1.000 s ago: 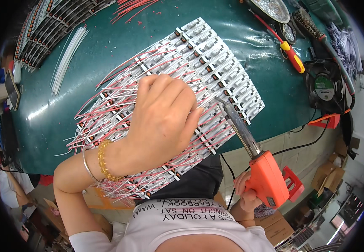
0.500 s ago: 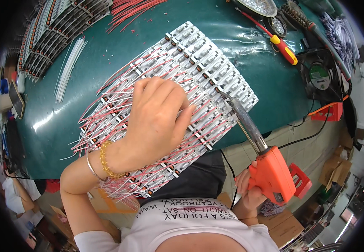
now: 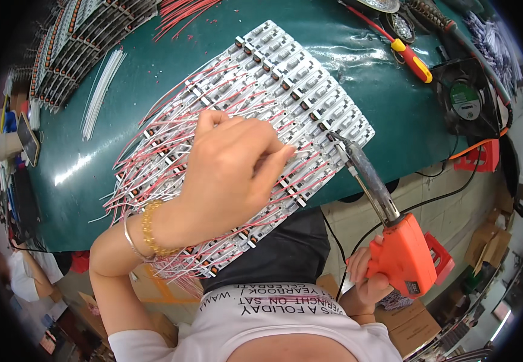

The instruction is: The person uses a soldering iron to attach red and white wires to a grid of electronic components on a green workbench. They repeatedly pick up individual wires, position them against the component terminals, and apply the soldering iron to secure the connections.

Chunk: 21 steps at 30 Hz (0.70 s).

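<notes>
A slanted array of small grey-white electrical modules [image 3: 318, 90] lies in front of me, with many red and white wires [image 3: 144, 160] fanning off its left side. My left hand [image 3: 231, 172] is over the middle of it, thumb and fingers pinched on what looks like a thin white wire; the curled fingers hide most of it. In my right hand [image 3: 367, 274] is an orange soldering gun [image 3: 403, 256], gripped by its handle near the table's front edge. Its dark, bent tip reaches the modules just right of my left fingertips; whether it touches them I cannot tell.
On the green table [image 3: 135, 78] lie white wires [image 3: 101, 93], red wires [image 3: 183, 12] and a red-yellow screwdriver [image 3: 415, 60]. Stacked modules [image 3: 71, 48] stand far left. A black fan [image 3: 463, 99] sits at the right, with a small dish [image 3: 400, 27] farther back. A black cable [image 3: 418, 208] hangs below the edge.
The soldering gun has moved right, its tip shifting along the modules. My left hand has moved slightly right, still pinched. The whole view has shifted a little.
</notes>
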{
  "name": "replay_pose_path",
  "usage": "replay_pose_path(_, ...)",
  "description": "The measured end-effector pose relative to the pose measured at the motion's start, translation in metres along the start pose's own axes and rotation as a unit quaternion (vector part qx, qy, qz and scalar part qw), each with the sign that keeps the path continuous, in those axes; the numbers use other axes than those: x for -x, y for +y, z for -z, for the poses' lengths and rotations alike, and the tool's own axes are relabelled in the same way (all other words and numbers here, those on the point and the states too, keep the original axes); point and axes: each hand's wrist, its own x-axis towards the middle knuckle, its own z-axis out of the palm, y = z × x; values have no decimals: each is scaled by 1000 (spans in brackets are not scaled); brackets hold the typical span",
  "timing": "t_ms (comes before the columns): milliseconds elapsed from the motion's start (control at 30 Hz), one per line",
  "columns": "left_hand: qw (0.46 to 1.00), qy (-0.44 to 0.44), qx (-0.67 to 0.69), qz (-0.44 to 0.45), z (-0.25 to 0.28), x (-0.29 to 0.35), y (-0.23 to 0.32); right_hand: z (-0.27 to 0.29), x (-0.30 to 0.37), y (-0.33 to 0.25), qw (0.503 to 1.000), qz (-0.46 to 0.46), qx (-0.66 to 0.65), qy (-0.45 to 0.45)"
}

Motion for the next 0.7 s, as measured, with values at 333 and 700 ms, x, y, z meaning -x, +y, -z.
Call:
replay_pose_path(333,996,63,-52,-44,-15,6,-8,4,6,-2,996,-39,80,-8)
replay_pose_path(700,987,49,-127,-90,-19,8,-10,19,13,13,993,-12,112,-15)
